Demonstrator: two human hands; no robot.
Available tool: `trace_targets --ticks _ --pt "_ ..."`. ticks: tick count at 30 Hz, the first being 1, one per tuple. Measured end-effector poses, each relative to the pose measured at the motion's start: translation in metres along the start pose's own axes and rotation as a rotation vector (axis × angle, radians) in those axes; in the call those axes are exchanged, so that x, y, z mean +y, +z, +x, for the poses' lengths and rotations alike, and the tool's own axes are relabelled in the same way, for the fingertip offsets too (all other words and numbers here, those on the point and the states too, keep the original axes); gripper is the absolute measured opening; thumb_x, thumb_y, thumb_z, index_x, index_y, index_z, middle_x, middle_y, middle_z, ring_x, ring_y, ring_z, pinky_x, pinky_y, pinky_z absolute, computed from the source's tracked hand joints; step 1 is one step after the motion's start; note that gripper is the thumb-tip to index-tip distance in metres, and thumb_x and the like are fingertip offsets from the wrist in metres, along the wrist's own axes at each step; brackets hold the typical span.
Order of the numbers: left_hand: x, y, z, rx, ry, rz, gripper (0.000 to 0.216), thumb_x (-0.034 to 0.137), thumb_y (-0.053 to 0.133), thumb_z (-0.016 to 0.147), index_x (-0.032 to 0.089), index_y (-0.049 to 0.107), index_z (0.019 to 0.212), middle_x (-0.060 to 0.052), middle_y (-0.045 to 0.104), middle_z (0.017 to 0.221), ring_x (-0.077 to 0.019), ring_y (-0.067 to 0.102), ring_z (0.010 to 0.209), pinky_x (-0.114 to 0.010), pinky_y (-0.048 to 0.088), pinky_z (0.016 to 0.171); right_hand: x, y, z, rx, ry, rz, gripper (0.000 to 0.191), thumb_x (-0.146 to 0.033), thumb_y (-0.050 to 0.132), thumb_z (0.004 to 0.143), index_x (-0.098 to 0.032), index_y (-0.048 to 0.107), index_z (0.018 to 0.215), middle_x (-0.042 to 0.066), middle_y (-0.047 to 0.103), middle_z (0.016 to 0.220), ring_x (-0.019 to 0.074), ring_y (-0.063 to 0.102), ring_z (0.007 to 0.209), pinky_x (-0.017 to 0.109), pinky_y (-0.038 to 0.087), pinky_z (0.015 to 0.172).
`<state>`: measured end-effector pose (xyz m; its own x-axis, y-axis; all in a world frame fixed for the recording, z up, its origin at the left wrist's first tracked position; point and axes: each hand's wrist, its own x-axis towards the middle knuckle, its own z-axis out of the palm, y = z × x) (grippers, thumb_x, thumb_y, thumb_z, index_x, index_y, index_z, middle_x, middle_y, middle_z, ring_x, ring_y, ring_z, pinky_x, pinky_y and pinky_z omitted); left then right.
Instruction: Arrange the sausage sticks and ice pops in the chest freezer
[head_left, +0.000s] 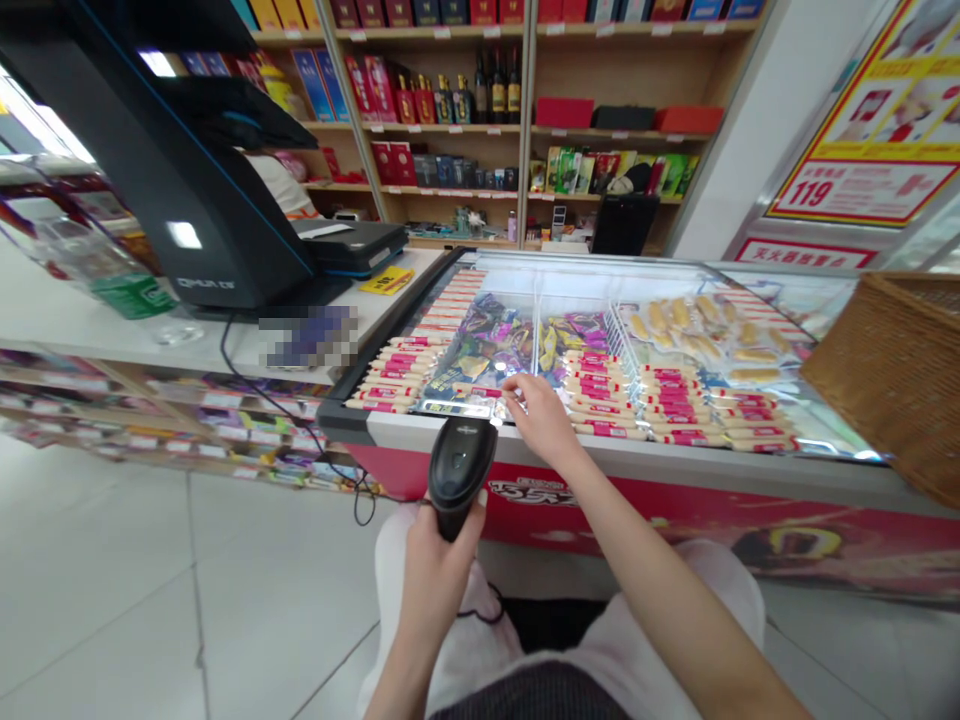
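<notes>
My left hand [435,560] is closed round the grip of a black barcode scanner [459,470], whose head points up toward the front edge of the chest freezer [600,462]. My right hand [541,415] reaches onto the freezer's glass lid, fingers curled and pinched at a small flat item [480,393] by the near rim; I cannot make out what it is. Under the glass lie rows of red-and-white wrapped bars [600,385] and purple and yellow snack packets [487,345].
A black till screen [187,170] stands on the white counter [67,320] at left, its cable [300,420] hanging down toward the scanner. A wicker basket [892,370] sits on the freezer's right end. Shelves of boxes and bottles [465,100] line the back wall.
</notes>
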<state>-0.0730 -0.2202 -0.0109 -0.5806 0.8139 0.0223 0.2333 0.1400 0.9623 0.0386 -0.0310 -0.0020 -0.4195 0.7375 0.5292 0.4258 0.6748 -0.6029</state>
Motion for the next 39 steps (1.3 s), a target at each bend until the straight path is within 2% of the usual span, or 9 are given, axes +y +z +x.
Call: trace_targets --ticks 6,10,13,17,23,26,30,34,39 --pt "-0.002 -0.001 0.000 -0.033 -0.008 0.012 0.042 0.055 0.071 0.077 0.015 0.068 0.091 -0.005 0.068 0.064 -0.0238 0.065 0.062 -0.030 0.047 0.054 -0.003 -0.010 0.000 0.038 -0.001 0.014 0.012 -0.018 0.054 0.095 -0.021 0.064 0.101 0.007 0.069 0.100 0.0239 0.061 0.096 0.036 0.048 0.087" --pt "-0.007 -0.002 -0.001 -0.027 -0.014 0.034 0.045 0.056 0.070 0.078 0.014 0.068 0.096 -0.004 0.067 0.064 -0.0233 0.064 0.061 -0.030 0.047 0.055 0.012 -0.053 0.006 0.110 -0.074 -0.193 0.021 -0.020 0.052 0.097 -0.020 0.069 0.110 0.008 0.071 0.108 0.0267 0.059 0.104 0.040 0.046 0.094" --pt "-0.007 -0.002 -0.001 -0.055 -0.007 0.066 0.048 0.055 0.069 0.080 0.014 0.068 0.103 -0.003 0.067 0.063 -0.0225 0.062 0.058 -0.030 0.046 0.056 0.041 -0.094 0.019 0.148 -0.024 -0.435 0.028 -0.016 0.051 0.095 -0.018 0.073 0.112 0.010 0.072 0.113 0.0293 0.059 0.106 0.044 0.044 0.098" --pt "-0.003 0.001 -0.004 -0.059 0.004 0.094 0.047 0.055 0.069 0.080 0.014 0.069 0.102 -0.004 0.068 0.064 -0.0233 0.063 0.060 -0.030 0.046 0.058 0.083 -0.129 0.036 0.059 0.101 -0.660 0.032 -0.011 0.050 0.093 -0.016 0.077 0.110 0.011 0.075 0.111 0.0290 0.063 0.105 0.043 0.042 0.102" --pt "-0.001 0.003 -0.005 -0.057 0.015 0.093 0.043 0.052 0.069 0.081 0.013 0.070 0.101 -0.005 0.068 0.065 -0.0244 0.064 0.063 -0.031 0.047 0.060 0.105 -0.135 0.040 -0.070 0.214 -0.725 0.037 -0.009 0.052 0.091 -0.019 0.078 0.115 0.010 0.076 0.112 0.0289 0.064 0.110 0.039 0.043 0.100" --pt "-0.002 0.002 -0.005 -0.047 0.017 0.088 0.041 0.049 0.069 0.080 0.014 0.070 0.101 -0.004 0.068 0.064 -0.0240 0.064 0.062 -0.031 0.047 0.060 0.094 -0.127 0.042 -0.017 0.194 -0.682 0.039 -0.006 0.049 0.090 -0.019 0.078 0.113 0.010 0.076 0.112 0.0280 0.064 0.109 0.039 0.043 0.100" --pt "-0.003 0.000 -0.004 -0.026 0.020 0.067 0.040 0.049 0.070 0.079 0.014 0.070 0.098 -0.004 0.067 0.063 -0.0243 0.064 0.063 -0.031 0.047 0.060 0.059 -0.094 0.050 0.006 0.002 -0.476 0.038 -0.004 0.046 0.091 -0.019 0.078 0.106 0.008 0.076 0.110 0.0268 0.064 0.105 0.041 0.046 0.099" --pt "-0.007 -0.005 -0.005 -0.027 -0.001 0.047 0.042 0.051 0.071 0.079 0.014 0.070 0.098 -0.004 0.067 0.063 -0.0233 0.063 0.061 -0.030 0.047 0.057 0.015 -0.029 0.062 -0.102 -0.182 -0.253 0.025 -0.011 0.055 0.095 -0.019 0.075 0.106 0.007 0.075 0.110 0.0250 0.064 0.106 0.039 0.047 0.098" --pt "-0.018 -0.013 -0.003 -0.018 -0.018 0.011 0.042 0.055 0.070 0.080 0.015 0.067 0.091 -0.002 0.063 0.059 -0.0192 0.057 0.052 -0.028 0.044 0.051 -0.028 0.051 0.082 -0.226 -0.308 -0.235 0.021 -0.017 0.061 0.096 -0.016 0.070 0.115 0.010 0.070 0.117 0.0242 0.059 0.115 0.038 0.044 0.104"
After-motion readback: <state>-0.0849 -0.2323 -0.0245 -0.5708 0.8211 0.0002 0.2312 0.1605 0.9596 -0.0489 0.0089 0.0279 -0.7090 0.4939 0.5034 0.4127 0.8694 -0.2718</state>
